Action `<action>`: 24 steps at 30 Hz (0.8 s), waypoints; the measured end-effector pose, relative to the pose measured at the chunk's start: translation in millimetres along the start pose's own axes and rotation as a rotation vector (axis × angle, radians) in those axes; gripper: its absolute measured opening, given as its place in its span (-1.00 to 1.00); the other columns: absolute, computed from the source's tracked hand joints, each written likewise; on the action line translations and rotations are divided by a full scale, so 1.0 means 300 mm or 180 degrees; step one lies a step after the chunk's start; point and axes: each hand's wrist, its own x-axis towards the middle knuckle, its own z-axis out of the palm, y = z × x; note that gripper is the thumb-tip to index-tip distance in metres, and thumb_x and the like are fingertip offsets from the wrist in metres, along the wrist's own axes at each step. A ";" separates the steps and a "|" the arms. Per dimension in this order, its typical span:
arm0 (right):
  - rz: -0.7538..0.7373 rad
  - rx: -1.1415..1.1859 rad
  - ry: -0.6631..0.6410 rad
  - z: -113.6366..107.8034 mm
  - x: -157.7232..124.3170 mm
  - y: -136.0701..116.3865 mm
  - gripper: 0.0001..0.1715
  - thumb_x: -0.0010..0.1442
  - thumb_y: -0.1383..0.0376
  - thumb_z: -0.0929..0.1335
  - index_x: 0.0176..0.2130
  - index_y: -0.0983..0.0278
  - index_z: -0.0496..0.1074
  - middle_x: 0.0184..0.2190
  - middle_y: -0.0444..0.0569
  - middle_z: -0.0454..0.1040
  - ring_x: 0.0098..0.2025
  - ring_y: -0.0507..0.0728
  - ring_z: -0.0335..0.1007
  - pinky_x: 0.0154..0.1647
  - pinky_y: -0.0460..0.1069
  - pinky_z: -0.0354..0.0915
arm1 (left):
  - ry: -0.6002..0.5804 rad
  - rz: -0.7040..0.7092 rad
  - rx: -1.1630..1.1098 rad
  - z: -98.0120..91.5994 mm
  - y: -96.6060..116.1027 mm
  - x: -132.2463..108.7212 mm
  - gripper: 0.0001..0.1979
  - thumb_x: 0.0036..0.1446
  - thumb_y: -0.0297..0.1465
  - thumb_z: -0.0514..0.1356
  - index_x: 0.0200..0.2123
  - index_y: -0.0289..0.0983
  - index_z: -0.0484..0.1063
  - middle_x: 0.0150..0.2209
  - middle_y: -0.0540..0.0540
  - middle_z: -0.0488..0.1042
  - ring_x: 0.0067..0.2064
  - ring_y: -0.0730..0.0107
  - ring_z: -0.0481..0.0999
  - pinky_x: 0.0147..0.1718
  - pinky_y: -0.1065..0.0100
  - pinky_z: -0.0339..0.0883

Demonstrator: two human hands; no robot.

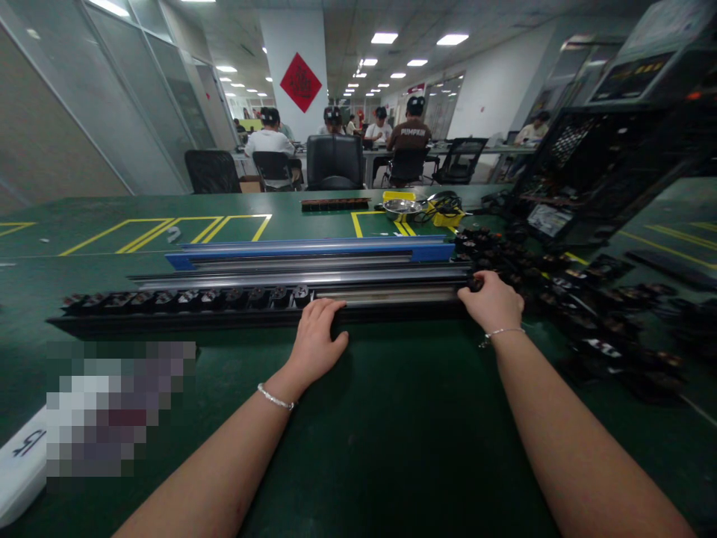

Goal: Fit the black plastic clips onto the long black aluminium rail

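A long black rail (184, 321) lies across the table, with a row of small black round-topped parts (235, 297) seated along its left half. My left hand (318, 336) lies on the rail's front edge, just right of the last part in the row; its thumb is apart from the fingers and it grips nothing. At the right end of the rail, my right hand (496, 300) is closed with its fingertips round a small black part (476, 282), mostly hidden by the fingers. Behind the rail are another dark metal rail (302, 279) and a blue-edged rail (235, 249).
Loose black parts (594, 306) are heaped at the right. An open computer case (588, 164) stands behind them. Farther back are a metal bowl (402, 208), yellow trays, cables and a short dark strip (336, 204). A white object (25, 456), partly blurred out, lies front left. People sit beyond.
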 end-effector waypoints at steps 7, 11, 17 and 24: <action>0.0149 0.0117 -0.0111 -0.007 0.000 0.006 -0.48 0.01 0.17 0.27 -0.01 0.23 0.36 -0.04 0.13 0.43 -0.02 0.32 0.32 -0.05 0.21 0.23 | 0.0028 0.0010 -0.0004 -0.003 0.003 0.000 -0.53 -0.01 -0.46 0.15 0.04 -0.20 0.29 0.02 -0.13 0.35 0.14 0.14 0.20 0.17 0.01 0.10; 0.0156 0.0103 -0.0080 -0.007 0.003 0.011 -0.47 0.02 0.17 0.27 0.00 0.24 0.36 -0.03 0.14 0.42 -0.02 0.32 0.32 -0.06 0.19 0.24 | -0.0020 -0.0015 -0.0013 -0.007 0.008 0.001 -0.53 0.00 -0.45 0.15 0.04 -0.21 0.29 0.03 -0.13 0.35 0.15 0.15 0.19 0.18 0.03 0.10; 0.0142 0.0076 -0.0086 -0.007 0.007 0.019 -0.48 0.02 0.16 0.27 -0.01 0.25 0.37 -0.06 0.13 0.43 -0.06 0.30 0.34 -0.09 0.16 0.26 | 0.0011 -0.0025 -0.0046 -0.003 0.004 0.000 -0.53 0.00 -0.45 0.14 0.05 -0.17 0.29 0.02 -0.12 0.36 0.15 0.13 0.20 0.17 -0.01 0.11; 0.0169 0.0200 -0.0048 -0.001 0.026 0.052 -0.45 0.00 0.16 0.28 -0.01 0.31 0.37 -0.12 0.16 0.45 -0.10 0.30 0.36 -0.13 0.12 0.27 | 0.0020 -0.0023 -0.0018 -0.002 0.002 0.000 -0.54 0.00 -0.45 0.14 0.04 -0.19 0.30 0.03 -0.12 0.36 0.15 0.14 0.20 0.17 0.01 0.12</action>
